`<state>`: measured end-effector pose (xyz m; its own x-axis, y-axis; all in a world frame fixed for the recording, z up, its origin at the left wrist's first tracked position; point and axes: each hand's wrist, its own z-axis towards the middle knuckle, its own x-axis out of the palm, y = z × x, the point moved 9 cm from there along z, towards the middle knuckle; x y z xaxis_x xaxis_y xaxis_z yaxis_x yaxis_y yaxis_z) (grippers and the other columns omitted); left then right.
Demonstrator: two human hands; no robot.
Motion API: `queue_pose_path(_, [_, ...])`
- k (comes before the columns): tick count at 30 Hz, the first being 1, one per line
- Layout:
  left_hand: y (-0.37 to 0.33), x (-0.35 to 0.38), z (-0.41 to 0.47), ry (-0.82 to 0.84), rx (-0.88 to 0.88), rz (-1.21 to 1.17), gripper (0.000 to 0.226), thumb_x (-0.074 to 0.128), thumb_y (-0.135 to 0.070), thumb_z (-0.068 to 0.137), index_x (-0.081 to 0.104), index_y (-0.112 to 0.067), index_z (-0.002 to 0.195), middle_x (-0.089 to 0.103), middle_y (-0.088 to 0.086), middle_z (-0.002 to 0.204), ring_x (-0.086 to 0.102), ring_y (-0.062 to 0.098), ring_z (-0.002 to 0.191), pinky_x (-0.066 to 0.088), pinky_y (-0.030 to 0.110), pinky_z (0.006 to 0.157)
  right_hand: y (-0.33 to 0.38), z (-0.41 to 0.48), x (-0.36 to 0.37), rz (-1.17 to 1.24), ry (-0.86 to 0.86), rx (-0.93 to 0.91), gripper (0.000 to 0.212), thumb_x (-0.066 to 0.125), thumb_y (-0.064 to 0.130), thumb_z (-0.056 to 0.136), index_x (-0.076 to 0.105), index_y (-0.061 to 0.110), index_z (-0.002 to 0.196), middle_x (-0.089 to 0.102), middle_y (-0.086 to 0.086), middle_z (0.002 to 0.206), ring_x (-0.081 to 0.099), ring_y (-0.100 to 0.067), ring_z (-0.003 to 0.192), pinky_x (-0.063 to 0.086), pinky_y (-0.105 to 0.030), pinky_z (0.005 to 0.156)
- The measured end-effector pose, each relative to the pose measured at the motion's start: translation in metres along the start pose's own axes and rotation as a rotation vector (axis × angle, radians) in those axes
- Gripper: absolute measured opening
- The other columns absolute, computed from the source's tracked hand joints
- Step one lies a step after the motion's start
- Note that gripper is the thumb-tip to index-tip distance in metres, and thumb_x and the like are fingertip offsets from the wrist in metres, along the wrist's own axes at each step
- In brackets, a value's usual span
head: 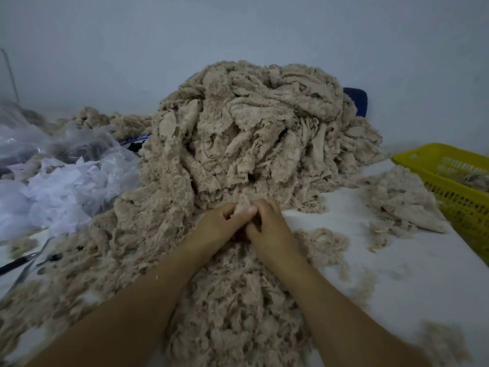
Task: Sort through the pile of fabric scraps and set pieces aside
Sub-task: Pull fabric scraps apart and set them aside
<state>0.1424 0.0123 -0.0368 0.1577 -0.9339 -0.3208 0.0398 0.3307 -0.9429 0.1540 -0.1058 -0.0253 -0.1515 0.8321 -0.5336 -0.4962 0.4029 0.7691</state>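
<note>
At the far left of the frame lie crumpled clear plastic bags (66, 176), right beside the fabric. Next to them, in the middle, sits the big pile of fabric scraps (251, 133). It is fluffy and beige. It is tallest at the top middle of the frame and spills down between the person's two arms to the bottom edge.

Both hands meet at the foot of the tall part, with the heap straight above them in the frame. The left hand (219, 226) has its fingers curled in and its thumb pressed onto a small scrap (244, 205). The right hand (272, 226) is touching the left one. Its fingers are curled too, and it pinches the same scrap from the other side. The scrap is bunched up, so I cannot tell which way it runs. I also cannot tell whether it is free of the pile.

To the right of the hands there is bare white tabletop (397, 274). Past that, in the middle right of the frame, lies a small heap (402, 200) of the same fabric, well apart from the big pile. Just beside it, at the right edge, is a yellow basket (455, 186).

The small heap looks like the pieces set aside. It lies on the right, so the right hand is nearer to it. I think the scrap would have to go that way, across the bare tabletop.
</note>
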Motion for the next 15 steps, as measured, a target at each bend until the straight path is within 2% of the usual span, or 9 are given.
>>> queue_pose_path(3, [0.004, -0.004, 0.002, -0.037, 0.003, -0.033, 0.036, 0.060, -0.052, 0.093, 0.068, -0.028, 0.068, 0.061, -0.012, 0.058, 0.055, 0.003, 0.054, 0.043, 0.015, 0.052, -0.001, 0.001, -0.007, 0.043, -0.075, 0.004, 0.008, 0.050, 0.022, 0.101, 0.057, 0.019, 0.100, 0.054, 0.005, 0.104, 0.052, -0.007, 0.089, 0.042, -0.022, 0.076])
queue_pose_path(4, [0.006, -0.008, 0.003, -0.072, -0.008, -0.059, 0.036, 0.056, -0.043, 0.098, 0.068, -0.026, 0.070, 0.060, -0.011, 0.054, 0.054, 0.004, 0.052, 0.043, 0.016, 0.050, -0.003, 0.001, -0.008, 0.057, -0.095, 0.013, 0.011, 0.051, 0.023, 0.101, 0.054, 0.023, 0.090, 0.056, 0.007, 0.095, 0.052, -0.002, 0.083, 0.040, -0.018, 0.070])
queue_pose_path(6, [0.011, -0.013, 0.003, -0.116, -0.046, -0.128, 0.038, 0.053, -0.038, 0.101, 0.069, -0.026, 0.069, 0.058, -0.008, 0.053, 0.052, 0.005, 0.050, 0.043, 0.018, 0.052, -0.008, 0.001, -0.010, 0.081, -0.114, 0.057, 0.020, 0.051, 0.025, 0.101, 0.048, 0.030, 0.082, 0.055, 0.011, 0.083, 0.051, 0.004, 0.071, 0.036, -0.013, 0.061])
queue_pose_path(8, [0.013, -0.015, 0.003, -0.128, -0.087, -0.258, 0.037, 0.052, -0.039, 0.102, 0.072, -0.025, 0.074, 0.061, 0.001, 0.062, 0.054, 0.011, 0.058, 0.045, 0.025, 0.061, -0.015, 0.003, -0.014, 0.076, -0.119, 0.126, 0.020, 0.048, 0.029, 0.102, 0.046, 0.031, 0.083, 0.054, 0.010, 0.081, 0.050, 0.005, 0.065, 0.036, -0.012, 0.055])
queue_pose_path(10, [0.015, -0.016, 0.004, -0.131, -0.126, -0.414, 0.038, 0.049, -0.040, 0.103, 0.072, -0.015, 0.087, 0.060, 0.007, 0.068, 0.053, 0.016, 0.059, 0.047, 0.031, 0.063, -0.028, 0.004, -0.023, 0.083, -0.165, 0.217, 0.021, 0.044, 0.033, 0.103, 0.043, 0.031, 0.083, 0.051, 0.007, 0.078, 0.047, 0.000, 0.064, 0.033, -0.016, 0.053])
queue_pose_path(12, [0.016, -0.016, 0.005, -0.118, -0.159, -0.549, 0.040, 0.045, -0.040, 0.104, 0.072, -0.013, 0.094, 0.062, 0.005, 0.068, 0.054, 0.012, 0.055, 0.049, 0.027, 0.058, -0.042, 0.003, -0.037, 0.186, -0.274, 0.312, 0.023, 0.041, 0.034, 0.103, 0.041, 0.028, 0.081, 0.050, 0.001, 0.076, 0.046, -0.013, 0.063, 0.038, -0.027, 0.060])
queue_pose_path(15, [0.017, -0.015, 0.004, -0.102, -0.156, -0.545, 0.040, 0.042, -0.042, 0.105, 0.072, -0.017, 0.093, 0.063, 0.001, 0.070, 0.054, 0.010, 0.056, 0.045, 0.026, 0.059, -0.053, -0.004, -0.056, 0.282, -0.426, 0.342, 0.022, 0.043, 0.027, 0.103, 0.040, 0.023, 0.081, 0.049, -0.004, 0.073, 0.045, -0.019, 0.062, 0.041, -0.038, 0.063])
